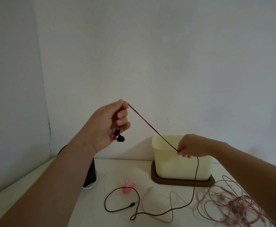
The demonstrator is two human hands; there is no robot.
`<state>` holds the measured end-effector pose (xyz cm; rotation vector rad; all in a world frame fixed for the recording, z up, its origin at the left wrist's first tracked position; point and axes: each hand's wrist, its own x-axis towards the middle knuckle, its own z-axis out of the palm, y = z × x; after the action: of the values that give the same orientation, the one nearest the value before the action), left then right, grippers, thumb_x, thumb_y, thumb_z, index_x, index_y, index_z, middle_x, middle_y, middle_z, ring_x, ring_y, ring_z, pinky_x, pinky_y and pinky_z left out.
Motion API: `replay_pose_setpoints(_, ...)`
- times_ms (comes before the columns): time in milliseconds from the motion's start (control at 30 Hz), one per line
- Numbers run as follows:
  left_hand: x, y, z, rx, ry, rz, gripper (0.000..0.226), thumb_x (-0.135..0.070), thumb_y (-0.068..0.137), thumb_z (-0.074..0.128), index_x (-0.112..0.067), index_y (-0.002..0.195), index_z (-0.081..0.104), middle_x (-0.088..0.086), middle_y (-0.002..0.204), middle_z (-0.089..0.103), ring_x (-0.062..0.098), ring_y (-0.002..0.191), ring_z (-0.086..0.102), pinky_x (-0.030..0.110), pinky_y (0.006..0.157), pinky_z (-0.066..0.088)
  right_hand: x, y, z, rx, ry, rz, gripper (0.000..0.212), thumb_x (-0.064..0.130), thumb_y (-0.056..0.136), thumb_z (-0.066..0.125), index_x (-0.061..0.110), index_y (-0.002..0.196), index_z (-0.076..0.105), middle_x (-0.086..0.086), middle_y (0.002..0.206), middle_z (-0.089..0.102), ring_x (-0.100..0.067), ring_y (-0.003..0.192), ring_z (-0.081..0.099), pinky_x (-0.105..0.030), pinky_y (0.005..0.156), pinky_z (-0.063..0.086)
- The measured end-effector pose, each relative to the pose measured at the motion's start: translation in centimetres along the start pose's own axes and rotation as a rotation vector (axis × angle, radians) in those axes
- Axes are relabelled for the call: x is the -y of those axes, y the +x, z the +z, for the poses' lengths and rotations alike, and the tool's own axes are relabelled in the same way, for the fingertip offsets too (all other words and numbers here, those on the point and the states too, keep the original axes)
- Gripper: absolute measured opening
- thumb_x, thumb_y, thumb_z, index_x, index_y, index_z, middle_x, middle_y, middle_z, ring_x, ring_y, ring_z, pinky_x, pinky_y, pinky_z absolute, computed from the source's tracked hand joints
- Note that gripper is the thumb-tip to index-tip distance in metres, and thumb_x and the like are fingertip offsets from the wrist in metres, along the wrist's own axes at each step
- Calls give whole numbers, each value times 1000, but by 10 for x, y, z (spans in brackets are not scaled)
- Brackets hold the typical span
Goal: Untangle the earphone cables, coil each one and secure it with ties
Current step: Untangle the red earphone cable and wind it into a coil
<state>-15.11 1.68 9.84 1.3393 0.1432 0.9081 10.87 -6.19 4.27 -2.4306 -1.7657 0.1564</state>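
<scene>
A person's left hand, raised above the table, grips the earbuds of a dark red earphone cable while the right hand pinches it lower, stretching it taut, apparently to straighten it for coiling, its plug end trailing on the table.

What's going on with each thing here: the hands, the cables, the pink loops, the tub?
Left hand: raised, gripping the dark red cable, earbuds dangling below.
Right hand: pinching that cable lower down.
Dark red cable: taut between the hands, rest loose on the table.
Pink cables: tangled in a heap.
Pink ties: lying unused on the table.
Cream tub: upright, open-topped.
</scene>
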Motion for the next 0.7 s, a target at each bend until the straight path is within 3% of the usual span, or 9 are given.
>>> replay_pose_setpoints(100,5,2,0,49,32,-34,29,-24,99,39,-15,75,52,-9,50,36,5,39,31,19,50,45,14,-6,-5,66,-94,-50,35,21,89,61,18,124,61,4,118,63,-9,102,57,-16,86,41)
replay_pose_setpoints(167,8,2,1,85,100,-66,29,-24,99,39,-15,75,53,-9,50,35,5,39,29,19,51,44,30,-12,-13,93,242,-122,47,15,88,64,18,133,51,3,125,58,-11,112,54,-24,100,39)
replay_pose_setpoints(267,13,0,6,120,196,-100,31,-24,99,39,-15,74,54,-8,51,35,5,40,30,19,52,45,59,-21,-25,108,878,-307,53,10,86,62,16,136,46,2,126,59,-13,115,56,-35,106,40)
replay_pose_setpoints(367,16,-2,11,160,190,-112,32,-22,99,37,-13,74,55,-6,51,37,5,40,32,19,52,45,81,-29,-35,186,999,-461,49,22,82,63,17,129,53,-1,123,63,-15,114,58,-33,101,43)
replay_pose_setpoints(433,16,-4,11,184,159,-129,31,-23,98,36,-13,75,54,-6,51,40,5,40,34,20,51,45,86,-35,-40,256,989,-501,35,26,88,61,9,119,59,-6,97,67,-19,86,62,-29,85,51)
replay_pose_setpoints(500,17,-7,9,201,147,-155,30,-24,98,37,-14,75,54,-6,53,41,5,42,35,20,52,46,84,-41,-43,267,1017,-482,30,30,88,53,7,103,63,1,66,52,-11,57,46,-23,65,49)
replay_pose_setpoints(533,17,-8,8,209,149,-165,29,-25,97,38,-15,75,54,-6,54,42,6,42,36,20,53,46,82,-42,-45,239,1045,-473,26,31,89,49,9,95,63,4,59,41,-9,51,36,-21,59,45)
replay_pose_setpoints(600,21,-12,9,236,146,-181,23,-28,91,43,-14,76,55,-4,55,45,7,44,40,21,54,47,77,-40,-48,163,1127,-463,26,30,93,44,12,86,63,6,56,28,-9,50,26,-19,53,39)
replay_pose_setpoints(700,28,-18,13,295,112,-204,22,-29,83,46,-13,75,58,-1,57,52,10,48,51,26,62,50,72,-34,-50,59,1172,-434,28,28,97,42,13,85,63,7,56,27,-9,50,24,-19,51,37)
